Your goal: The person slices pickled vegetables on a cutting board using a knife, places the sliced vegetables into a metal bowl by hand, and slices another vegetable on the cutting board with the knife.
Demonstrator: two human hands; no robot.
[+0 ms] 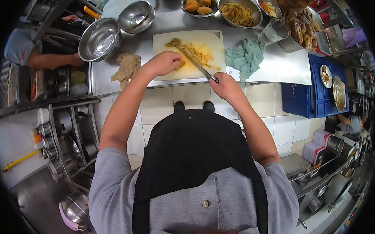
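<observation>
A white cutting board [165, 38] lies on the steel counter. My right hand [226, 86] is wrapped around the handle of a kitchen knife [197, 64], whose blade slants up and left across the board. My left hand [165, 62] is closed, its curled fingertips on a yellow-brown vegetable piece [180, 65] left of the blade; the fingers partly hide it. Thin yellow vegetable strips [203, 55] are spread right of the knife. Another brownish chunk [174, 42] rests near the blade's tip.
A tan cloth [127, 67] lies left of the board, a green cloth [245, 59] right. Behind stand steel bowls [99, 39], a bowl of chunks [199, 5], a bowl of strips [240, 11] and a clear cup [274, 32]. Another person's arm [53, 60] reaches in at left.
</observation>
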